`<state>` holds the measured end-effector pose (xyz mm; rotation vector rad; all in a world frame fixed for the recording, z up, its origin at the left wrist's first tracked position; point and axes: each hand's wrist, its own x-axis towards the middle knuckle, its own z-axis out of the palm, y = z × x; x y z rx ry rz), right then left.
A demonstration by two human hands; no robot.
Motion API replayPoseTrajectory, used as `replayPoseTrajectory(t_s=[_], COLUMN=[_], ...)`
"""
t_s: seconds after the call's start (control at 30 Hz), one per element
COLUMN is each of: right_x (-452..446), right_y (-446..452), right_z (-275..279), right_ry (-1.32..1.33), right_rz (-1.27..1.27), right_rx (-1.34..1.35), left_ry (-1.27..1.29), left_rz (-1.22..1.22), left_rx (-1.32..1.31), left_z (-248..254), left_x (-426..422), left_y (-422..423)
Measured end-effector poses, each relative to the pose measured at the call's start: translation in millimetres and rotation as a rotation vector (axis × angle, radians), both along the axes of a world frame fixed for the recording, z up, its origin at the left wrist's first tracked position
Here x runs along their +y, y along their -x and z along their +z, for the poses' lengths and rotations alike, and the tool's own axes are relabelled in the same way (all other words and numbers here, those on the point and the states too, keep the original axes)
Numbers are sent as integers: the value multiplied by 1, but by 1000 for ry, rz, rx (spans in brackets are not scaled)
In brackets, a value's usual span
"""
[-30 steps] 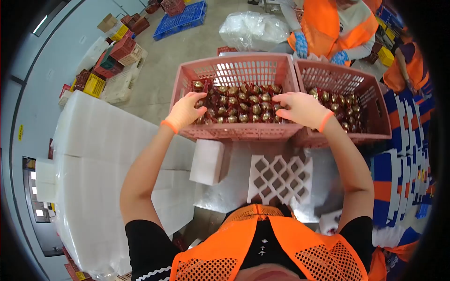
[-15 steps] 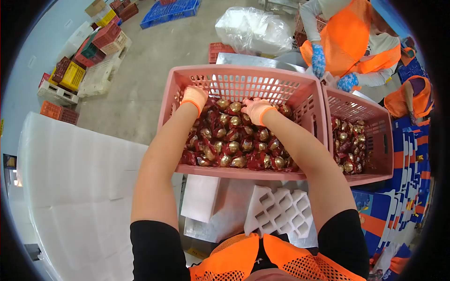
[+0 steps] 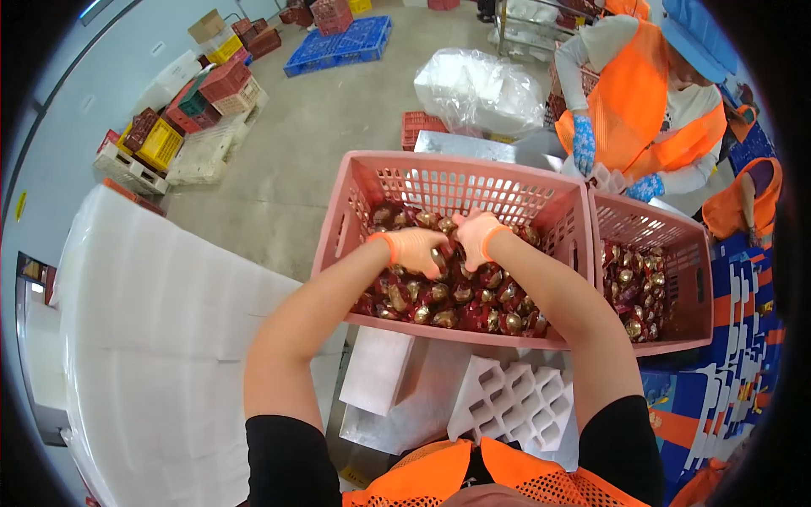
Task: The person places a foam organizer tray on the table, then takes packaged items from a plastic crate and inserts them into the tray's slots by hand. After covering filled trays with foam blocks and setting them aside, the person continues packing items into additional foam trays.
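A pink plastic crate point(image 3: 456, 331) holds many gold-and-red wrapped round pieces point(image 3: 446, 318). Both hands, in thin orange-cuffed gloves, are inside it, close together. My left hand point(image 3: 416, 250) is curled round a gold wrapped piece point(image 3: 438, 257) near the crate's middle. Just to its right, my right hand point(image 3: 479, 237) reaches down among the pieces with its fingers bent; what lies under its fingertips is hidden.
A second pink crate point(image 3: 683, 345) with similar pieces adjoins on the right. White foam block point(image 3: 377, 369) and foam lattice point(image 3: 513, 406) lie nearer. Large white wrapped stack point(image 3: 160, 338) stands left. A co-worker in blue gloves point(image 3: 625, 110) stands beyond the crates.
My left hand has moved right from the crate's left side and closed round a piece. My right hand is now beside it. The view has shifted, with the crates lower in it.
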<state>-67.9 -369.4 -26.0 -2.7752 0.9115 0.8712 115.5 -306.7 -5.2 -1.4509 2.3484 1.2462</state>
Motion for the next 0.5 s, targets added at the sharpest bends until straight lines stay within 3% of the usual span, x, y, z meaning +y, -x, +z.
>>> replayPoseTrajectory(t_s=[0.07, 0.17, 0.3, 0.37, 0.4, 0.5], right_x=[15, 23, 51, 65, 70, 93], right_y=[6, 19, 50, 62, 74, 106], right_z=[18, 16, 29, 46, 44, 76], right_ry=[46, 55, 42, 1, 24, -118], right_rz=[30, 5, -38, -86, -100, -227], right_rx=[-28, -50, -104, -157, -315, -535], left_ry=[-40, -74, 188, -13, -123, -215], left_rz=[-119, -102, 98, 407, 562, 697], left_rx=[-138, -268, 171, 459, 602, 960], left_z=[8, 7, 11, 40, 58, 73], left_x=[17, 38, 69, 91, 105, 146], left_y=[20, 35, 30, 40, 47, 64])
